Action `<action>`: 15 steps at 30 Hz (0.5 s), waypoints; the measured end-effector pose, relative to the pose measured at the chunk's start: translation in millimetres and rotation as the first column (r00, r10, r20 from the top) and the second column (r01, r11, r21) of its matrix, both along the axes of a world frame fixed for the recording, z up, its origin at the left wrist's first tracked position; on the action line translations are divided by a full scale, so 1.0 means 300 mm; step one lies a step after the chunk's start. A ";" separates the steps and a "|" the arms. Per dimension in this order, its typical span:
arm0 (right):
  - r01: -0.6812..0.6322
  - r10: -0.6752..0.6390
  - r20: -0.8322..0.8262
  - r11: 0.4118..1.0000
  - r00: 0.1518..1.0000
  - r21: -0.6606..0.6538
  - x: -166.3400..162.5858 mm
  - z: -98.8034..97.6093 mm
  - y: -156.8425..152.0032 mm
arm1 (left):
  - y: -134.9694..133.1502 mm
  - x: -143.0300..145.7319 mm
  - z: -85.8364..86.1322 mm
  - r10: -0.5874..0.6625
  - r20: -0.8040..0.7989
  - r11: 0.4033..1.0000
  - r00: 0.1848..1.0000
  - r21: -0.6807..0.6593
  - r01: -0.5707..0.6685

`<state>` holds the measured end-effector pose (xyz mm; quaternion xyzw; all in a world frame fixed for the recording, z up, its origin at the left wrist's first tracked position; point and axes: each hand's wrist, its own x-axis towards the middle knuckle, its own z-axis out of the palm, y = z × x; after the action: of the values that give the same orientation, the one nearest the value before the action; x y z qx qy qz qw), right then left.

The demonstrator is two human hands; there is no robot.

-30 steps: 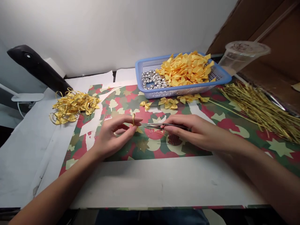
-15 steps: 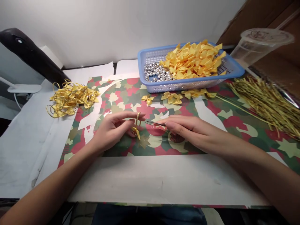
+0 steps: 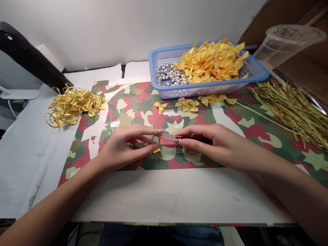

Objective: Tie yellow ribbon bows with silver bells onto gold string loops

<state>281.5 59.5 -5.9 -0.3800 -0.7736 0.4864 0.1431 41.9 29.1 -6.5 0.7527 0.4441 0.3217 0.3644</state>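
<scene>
My left hand (image 3: 128, 145) pinches a small gold ribbon bow with a wire loop (image 3: 156, 140) between thumb and fingers, just above the patterned paper (image 3: 143, 106). My right hand (image 3: 212, 145) grips a slim pair of scissors (image 3: 174, 137) with red handles. The metal tips point left and meet the gold loop. Both hands rest low over the middle of the table, almost touching.
A blue basket (image 3: 256, 70) at the back holds yellow bows and silver bells (image 3: 169, 76). Loose bows (image 3: 188, 104) lie in front of it. Finished gold loops (image 3: 71, 104) are piled at left, gold wire ties (image 3: 289, 106) at right, near a clear plastic cup (image 3: 287, 44).
The left hand turned the gold bow and loop upright and brought it right. The scissors' tips closed in on the loop. The view tilted down slightly.
</scene>
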 end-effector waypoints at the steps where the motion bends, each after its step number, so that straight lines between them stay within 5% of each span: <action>1: -0.009 0.009 0.007 1.000 1.000 -0.001 0.004 0.001 0.002 | -0.001 0.001 0.000 -0.014 -0.008 0.999 1.000 0.029 0.014; 15: -0.055 0.057 0.035 0.997 0.998 -0.062 0.016 -0.012 -0.008 | -0.027 0.010 -0.019 -0.070 -0.138 0.950 0.988 0.292 0.108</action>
<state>286.3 57.0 -9.7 -0.3714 -0.7712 0.5066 0.1034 44.9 21.1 -12.1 0.8371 0.3781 0.3202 0.2319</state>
